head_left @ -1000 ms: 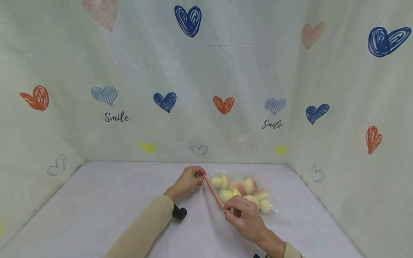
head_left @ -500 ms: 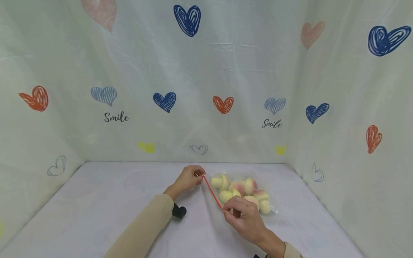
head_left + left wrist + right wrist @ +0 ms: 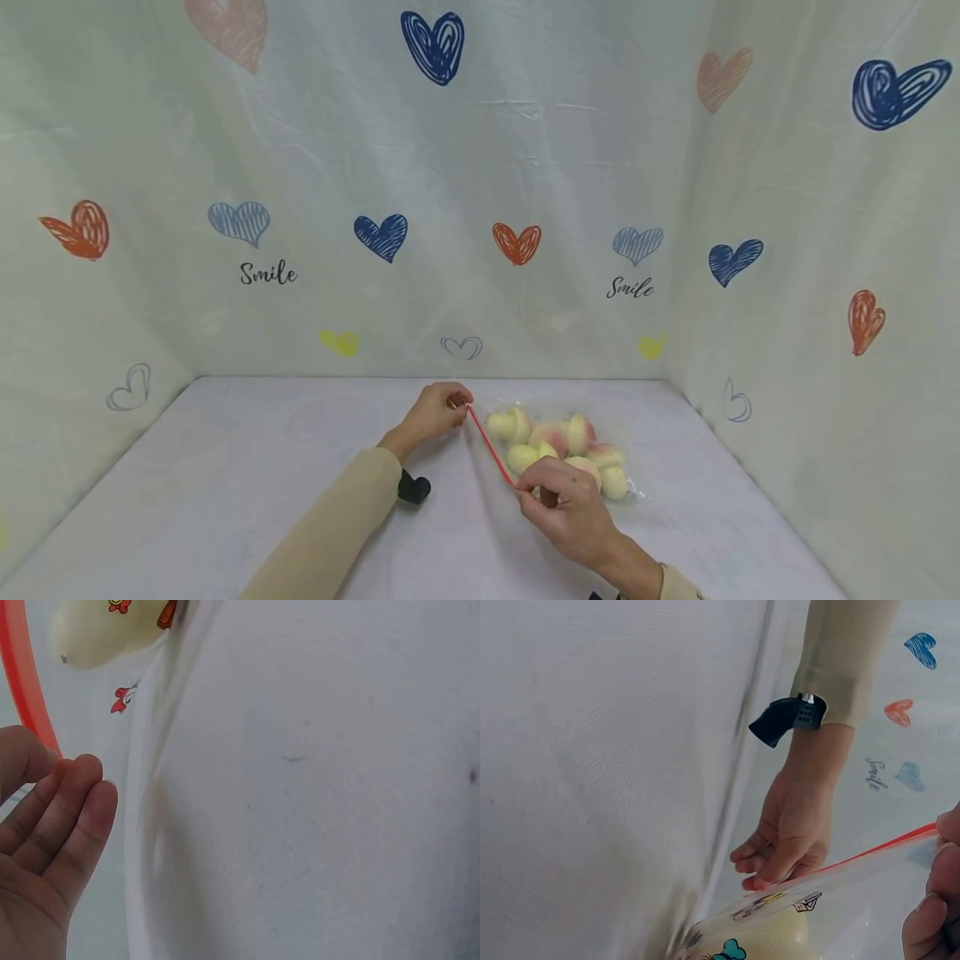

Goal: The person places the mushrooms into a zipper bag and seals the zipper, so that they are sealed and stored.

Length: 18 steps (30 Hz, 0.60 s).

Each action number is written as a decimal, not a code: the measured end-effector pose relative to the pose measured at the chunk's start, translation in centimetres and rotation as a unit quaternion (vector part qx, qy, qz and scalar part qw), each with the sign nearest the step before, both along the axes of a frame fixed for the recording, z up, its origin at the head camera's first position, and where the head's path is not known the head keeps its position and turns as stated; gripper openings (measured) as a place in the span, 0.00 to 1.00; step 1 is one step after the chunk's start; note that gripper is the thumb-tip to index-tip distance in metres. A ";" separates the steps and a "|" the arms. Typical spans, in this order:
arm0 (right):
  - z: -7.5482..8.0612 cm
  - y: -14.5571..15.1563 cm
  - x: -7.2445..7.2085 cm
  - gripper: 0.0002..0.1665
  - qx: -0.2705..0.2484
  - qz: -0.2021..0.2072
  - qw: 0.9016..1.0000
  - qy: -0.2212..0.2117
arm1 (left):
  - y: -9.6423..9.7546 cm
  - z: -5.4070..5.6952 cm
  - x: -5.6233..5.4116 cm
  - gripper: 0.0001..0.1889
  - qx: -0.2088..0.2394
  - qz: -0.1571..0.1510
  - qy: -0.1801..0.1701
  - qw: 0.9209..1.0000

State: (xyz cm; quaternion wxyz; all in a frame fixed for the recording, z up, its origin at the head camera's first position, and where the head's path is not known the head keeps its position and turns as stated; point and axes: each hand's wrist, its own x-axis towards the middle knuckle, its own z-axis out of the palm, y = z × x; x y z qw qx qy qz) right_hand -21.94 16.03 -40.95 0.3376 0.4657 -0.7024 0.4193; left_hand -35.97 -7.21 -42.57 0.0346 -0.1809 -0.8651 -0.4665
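A clear zip bag (image 3: 630,490) lies on its side on the table, its red zip edge (image 3: 491,448) facing left. Inside are several pale yellow and pink rounded pieces (image 3: 581,435), some shaped like peaches. My left hand (image 3: 435,412) pinches the far end of the red edge between thumb and fingers; the left wrist view shows that hand (image 3: 56,832) at the strip's end. At the near end, my right hand (image 3: 566,508) pinches the same edge, overlapping the bag's front corner. The red edge is stretched straight between both hands. Small cartoon prints (image 3: 808,901) decorate the bag.
A white cloth covers the table (image 3: 262,483). White curtains (image 3: 450,167) with printed hearts stand behind and at both sides. A black wrist device (image 3: 414,487) sits at the left sleeve (image 3: 337,517).
My left hand has shifted slightly left and away, carrying the far end of the red edge. The right hand keeps its grip almost in place.
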 end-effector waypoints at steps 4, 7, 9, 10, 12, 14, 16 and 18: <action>0.1 0.0 0.1 0.18 -0.001 0.002 1.000 0.001 | 0.0 0.1 0.0 0.09 0.006 0.002 -0.009 1.000; 0.2 -0.1 0.1 0.18 -0.001 0.003 1.000 0.001 | 0.0 0.2 -0.1 0.10 0.002 0.005 -0.016 1.000; 0.3 -0.1 0.1 0.18 -0.001 0.004 1.000 0.001 | -0.1 0.1 -0.1 0.10 0.002 0.005 -0.016 1.000; 0.3 0.0 0.1 0.18 -0.001 0.003 1.000 0.001 | -0.1 0.1 -0.2 0.10 0.004 0.005 -0.015 1.000; 0.3 0.0 0.1 0.18 -0.001 0.002 1.000 0.001 | -0.1 0.1 -0.3 0.10 0.010 0.004 -0.013 1.000; 0.2 0.0 0.1 0.18 -0.001 0.002 1.000 0.000 | -0.1 0.0 -0.4 0.10 0.014 0.004 -0.010 1.000; 0.2 0.0 0.2 0.18 -0.002 0.004 1.000 -0.002 | -0.1 0.1 -0.4 0.10 0.014 0.004 -0.010 1.000; 0.2 0.0 0.1 0.18 -0.003 0.006 1.000 -0.002 | -0.1 0.1 -0.4 0.10 0.010 0.007 -0.011 1.000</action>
